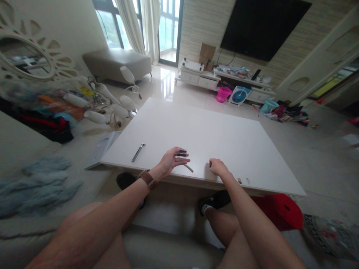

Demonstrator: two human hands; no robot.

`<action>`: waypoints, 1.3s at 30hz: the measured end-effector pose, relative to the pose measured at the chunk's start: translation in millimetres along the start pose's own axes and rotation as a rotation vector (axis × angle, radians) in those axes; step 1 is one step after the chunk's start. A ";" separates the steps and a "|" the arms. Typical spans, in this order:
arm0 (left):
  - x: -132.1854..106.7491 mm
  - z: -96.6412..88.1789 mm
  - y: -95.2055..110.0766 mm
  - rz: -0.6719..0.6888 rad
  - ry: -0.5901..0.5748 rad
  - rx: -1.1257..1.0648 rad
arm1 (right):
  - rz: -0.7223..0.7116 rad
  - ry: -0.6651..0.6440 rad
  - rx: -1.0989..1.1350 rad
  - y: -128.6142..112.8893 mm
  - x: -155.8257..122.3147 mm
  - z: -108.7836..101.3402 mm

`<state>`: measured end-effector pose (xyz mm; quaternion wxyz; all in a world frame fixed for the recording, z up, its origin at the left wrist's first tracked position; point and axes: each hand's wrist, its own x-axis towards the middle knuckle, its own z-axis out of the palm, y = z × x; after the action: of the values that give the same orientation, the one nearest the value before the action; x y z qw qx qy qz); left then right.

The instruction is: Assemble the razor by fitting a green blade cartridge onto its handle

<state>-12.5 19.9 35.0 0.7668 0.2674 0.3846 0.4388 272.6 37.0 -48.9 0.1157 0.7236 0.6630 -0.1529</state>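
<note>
My left hand (173, 158), with a brown strap at the wrist, is above the near part of the white table (196, 127). Its fingers are around a small black-and-silver object (182, 153), too small to name. A thin beige stick (189, 168) shows just below those fingers; whether they touch it I cannot tell. My right hand (217, 166) is closed low over the tabletop, a dark bit showing at its fingertips. What it grips is mostly hidden. Left of my hands lies a slim silver tool with a short crosswise head (138, 152).
Near the table's front edge, right of my right forearm, are a small brown-and-gold piece (239, 181) and a clear piece (248, 181). A red bin-like container (280, 211) stands below the right side. A lamp with white shades (112, 108) stands beyond the left edge.
</note>
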 end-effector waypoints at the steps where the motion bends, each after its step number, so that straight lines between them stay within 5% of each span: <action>1: 0.2 -0.2 -0.2 0.006 -0.002 -0.006 | 0.001 0.007 0.007 -0.4 -1.3 -0.4; 12: -0.2 1.0 -0.3 0.001 0.005 0.005 | -0.140 0.238 0.214 -29.1 -19.7 -37.1; 19: 0.7 3.6 -4.3 -0.019 -0.006 0.001 | -0.699 0.682 0.581 -81.1 -58.0 -66.1; 25: 0.5 7.8 -11.3 -0.064 0.000 -0.070 | -0.890 0.627 0.376 -102.1 -80.5 -62.5; 39: 7.0 2.4 -20.6 -0.087 -0.090 -0.082 | -1.004 0.629 0.134 -114.2 -81.7 -60.1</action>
<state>1.3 16.1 18.5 0.8120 0.2385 0.3427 0.4079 157.0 -5.5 41.4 -0.2187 0.3377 0.9155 -0.0086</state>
